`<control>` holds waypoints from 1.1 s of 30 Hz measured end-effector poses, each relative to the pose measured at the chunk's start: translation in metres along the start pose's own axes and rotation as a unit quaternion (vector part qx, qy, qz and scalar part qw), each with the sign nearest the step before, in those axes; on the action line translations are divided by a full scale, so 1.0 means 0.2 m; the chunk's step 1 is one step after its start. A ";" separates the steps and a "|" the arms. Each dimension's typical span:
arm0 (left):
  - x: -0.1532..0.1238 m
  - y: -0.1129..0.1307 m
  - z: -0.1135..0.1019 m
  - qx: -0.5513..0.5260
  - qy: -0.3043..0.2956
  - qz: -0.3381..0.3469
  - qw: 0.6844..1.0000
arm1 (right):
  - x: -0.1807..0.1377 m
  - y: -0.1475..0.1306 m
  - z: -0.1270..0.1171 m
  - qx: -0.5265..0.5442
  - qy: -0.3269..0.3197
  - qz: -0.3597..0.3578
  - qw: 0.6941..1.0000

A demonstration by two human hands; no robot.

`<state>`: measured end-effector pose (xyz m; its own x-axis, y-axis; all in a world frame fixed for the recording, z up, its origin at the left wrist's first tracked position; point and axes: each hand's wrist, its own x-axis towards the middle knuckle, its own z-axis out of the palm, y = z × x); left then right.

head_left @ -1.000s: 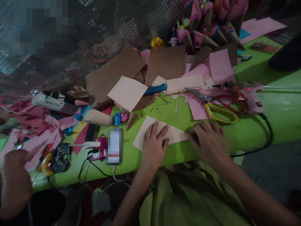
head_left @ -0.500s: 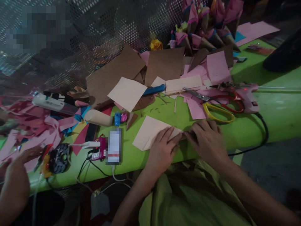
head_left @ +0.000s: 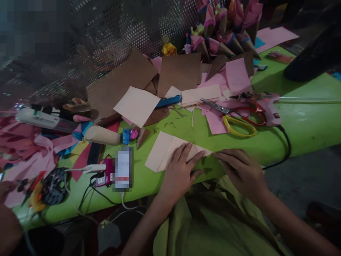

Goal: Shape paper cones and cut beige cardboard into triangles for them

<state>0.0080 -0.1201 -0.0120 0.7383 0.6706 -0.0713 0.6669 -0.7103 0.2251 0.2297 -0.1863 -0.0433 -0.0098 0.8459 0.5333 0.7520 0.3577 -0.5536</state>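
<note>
A cream sheet of paper (head_left: pixel 162 151) lies folded on the green table (head_left: pixel 301 128) near its front edge. My left hand (head_left: pixel 181 170) rests flat on the paper's right part, fingers stretched out and spread. My right hand (head_left: pixel 243 170) lies just right of the paper's pointed corner, fingers extended toward it and low on the table edge. Neither hand grips anything.
Yellow and red scissors (head_left: pixel 237 121) and a pink glue gun (head_left: pixel 269 106) with its black cord lie to the right. Brown and pink paper sheets (head_left: pixel 181 71) and paper cones (head_left: pixel 226 35) crowd the back. A phone (head_left: pixel 123 169) on a cable, another person's hand (head_left: pixel 5 188) at far left.
The paper went from flat to folded over. My right hand slid back off its corner toward the table edge; my left hand stays on it. The view shifted slightly left.
</note>
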 end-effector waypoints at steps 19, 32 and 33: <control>0.00 0.00 0.00 0.020 0.008 0.002 1.000 | -0.05 0.04 0.03 -0.078 -0.046 -0.051 0.995; -0.01 -0.01 0.01 0.021 -0.015 0.006 1.000 | -0.06 0.04 0.03 -0.105 -0.060 -0.045 0.992; -0.02 -0.01 0.00 0.018 -0.019 0.009 1.000 | -0.06 0.03 0.03 -0.106 -0.062 -0.045 0.991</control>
<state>0.0039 -0.1209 -0.0127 0.7537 0.6489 -0.1043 0.6555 -0.7306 0.1911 0.2310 -0.1908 -0.0570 -0.1538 0.8609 0.4850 0.8655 0.3541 -0.3542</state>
